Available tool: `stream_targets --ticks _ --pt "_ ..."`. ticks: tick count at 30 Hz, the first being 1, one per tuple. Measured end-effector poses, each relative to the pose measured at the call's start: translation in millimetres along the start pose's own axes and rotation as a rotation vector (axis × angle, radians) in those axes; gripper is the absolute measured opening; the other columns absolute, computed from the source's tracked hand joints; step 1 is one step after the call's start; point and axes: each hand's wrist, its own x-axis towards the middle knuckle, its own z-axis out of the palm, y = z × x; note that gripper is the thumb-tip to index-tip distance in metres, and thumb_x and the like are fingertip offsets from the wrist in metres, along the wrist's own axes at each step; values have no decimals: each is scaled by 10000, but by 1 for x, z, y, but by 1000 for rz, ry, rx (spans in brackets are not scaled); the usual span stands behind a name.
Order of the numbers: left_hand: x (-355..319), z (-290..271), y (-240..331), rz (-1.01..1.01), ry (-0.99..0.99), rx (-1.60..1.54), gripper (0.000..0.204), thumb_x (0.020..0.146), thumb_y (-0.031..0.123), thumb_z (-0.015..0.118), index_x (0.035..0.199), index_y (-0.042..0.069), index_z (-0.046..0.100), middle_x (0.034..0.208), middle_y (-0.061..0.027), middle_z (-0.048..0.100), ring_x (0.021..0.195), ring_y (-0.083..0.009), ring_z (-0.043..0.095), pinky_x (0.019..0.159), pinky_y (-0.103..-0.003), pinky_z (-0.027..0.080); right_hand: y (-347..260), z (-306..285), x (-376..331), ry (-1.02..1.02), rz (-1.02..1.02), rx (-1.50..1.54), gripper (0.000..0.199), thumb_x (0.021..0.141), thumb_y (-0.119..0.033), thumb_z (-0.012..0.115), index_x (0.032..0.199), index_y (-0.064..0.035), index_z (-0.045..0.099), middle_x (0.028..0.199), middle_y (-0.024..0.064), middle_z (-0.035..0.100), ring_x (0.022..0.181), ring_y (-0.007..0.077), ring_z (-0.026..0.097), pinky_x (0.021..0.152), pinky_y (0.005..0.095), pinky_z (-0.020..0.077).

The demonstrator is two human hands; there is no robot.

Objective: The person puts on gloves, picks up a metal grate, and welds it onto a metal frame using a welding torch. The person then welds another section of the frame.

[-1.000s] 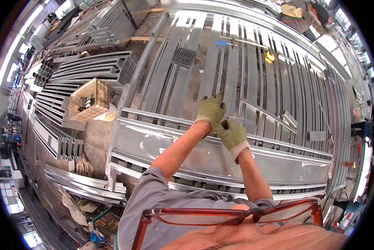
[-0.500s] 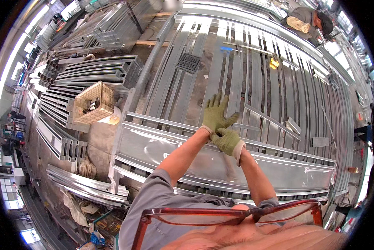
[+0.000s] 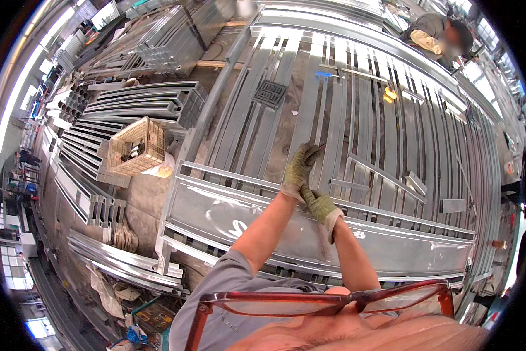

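Both of my hands wear green work gloves and are held together above a long grey metal channel (image 3: 263, 216) in front of me. My left hand (image 3: 301, 169) has its fingers drawn together and curled, with nothing seen in them. Reaching across to the left wrist, my right hand (image 3: 321, 207) is closed on the lower edge of the left glove; its fingertips are partly hidden there. Just beyond the hands, flat metal bars (image 3: 333, 134) lie side by side. A loose metal strip (image 3: 386, 178) lies aslant on them, close to a short channel piece (image 3: 416, 183).
On the bars lie a dark patterned square plate (image 3: 269, 93), a blue-handled tool (image 3: 324, 75) and a yellow object (image 3: 390, 95). A beige plastic crate (image 3: 137, 146) stands at left among stacked metal profiles (image 3: 140, 99). Another person (image 3: 429, 35) bends over at the far right.
My left hand has gone from spread fingers to fingers drawn together and curled. My right hand stays at the left glove's cuff. The view has shifted slightly.
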Motion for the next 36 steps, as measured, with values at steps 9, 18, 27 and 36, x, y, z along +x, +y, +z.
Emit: stream_targets --ticks 9,18,27,36 --pt "7 46 41 -78 603 -339 532 1080 402 725 1467 49 631 1411 -154 702 1288 -314 679 1190 -438 494 -19 18 -20 -69 -68 441 485 1136 -487 656 1086 -29 809 796 3 689 635 118 578 566 337 469" --pt "26 50 48 -137 231 582 892 1003 492 819 1618 -54 473 1593 -247 559 1514 -325 522 1280 -402 400 -4 29 4 -15 -133 304 414 1128 -434 644 1056 -55 795 849 95 762 757 245 701 742 414 571" --pt "198 -53 76 0 403 2032 1322 869 752 786 1728 -80 223 1781 -313 301 1665 -441 299 1336 -545 296 76 -17 59 612 -331 -472 228 1015 -297 673 993 -118 812 960 164 783 957 440 727 914 558 562" --pt "313 -135 101 -229 563 2256 1466 719 876 823 1756 12 252 1796 -305 275 1666 -483 271 1338 -590 262 65 -8 70 555 -143 -481 333 1058 -397 620 1025 -138 826 1027 160 799 1003 415 747 906 561 572"
